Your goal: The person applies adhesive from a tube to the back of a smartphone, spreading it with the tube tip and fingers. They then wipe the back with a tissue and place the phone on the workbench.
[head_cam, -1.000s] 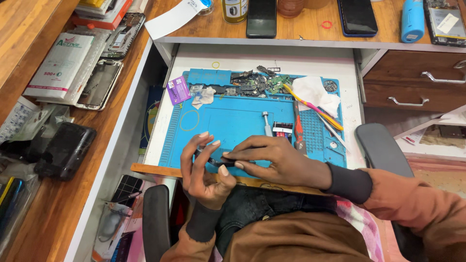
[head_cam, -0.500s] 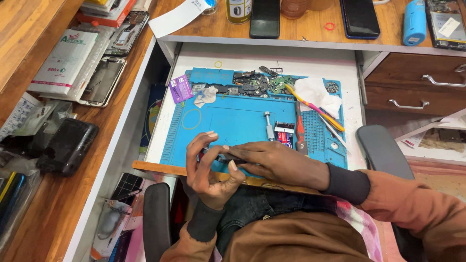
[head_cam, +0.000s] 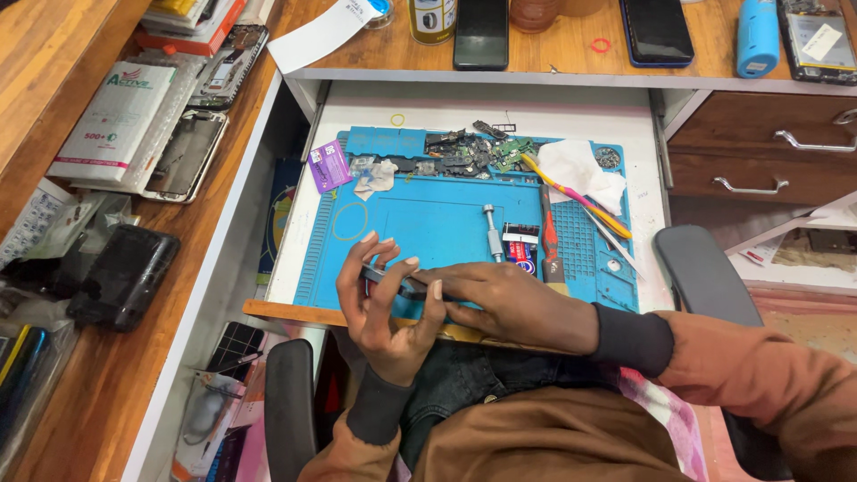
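Observation:
Both my hands hold a dark phone (head_cam: 397, 282) edge-on over the front edge of a blue work mat (head_cam: 428, 228). My left hand (head_cam: 384, 312) cups it from below, fingers curled over its top edge. From the right, my right hand (head_cam: 509, 303) grips the phone's other end, thumb and fingers pressed along its side. The phone's face is mostly hidden by my fingers.
On the mat lie a red-handled screwdriver (head_cam: 549, 241), a metal bit (head_cam: 491, 230), a white cloth (head_cam: 576, 170), small circuit parts (head_cam: 473, 153) and a purple card (head_cam: 328, 166). Phones (head_cam: 480, 31) stand on the wooden desk behind. A black case (head_cam: 125, 277) lies at left. Drawers (head_cam: 759, 152) at right.
My hands and the phone stay at the mat's front edge; the left fingers have shifted slightly along the phone's top edge.

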